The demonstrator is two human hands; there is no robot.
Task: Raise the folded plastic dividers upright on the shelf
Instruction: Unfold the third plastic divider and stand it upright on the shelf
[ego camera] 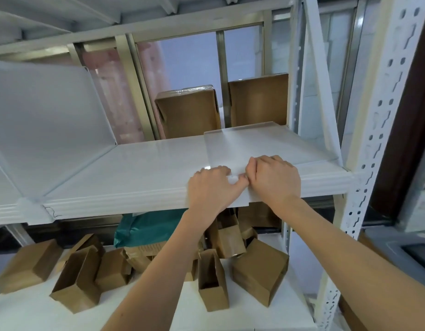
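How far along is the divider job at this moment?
Done: the left divider already stands upright on the shelf. In hand: the left hand and right hand both press at the near edge of the right divider, which lies flat. Left to do: raise that one. Whether the fingers actually grip its edge is unclear.
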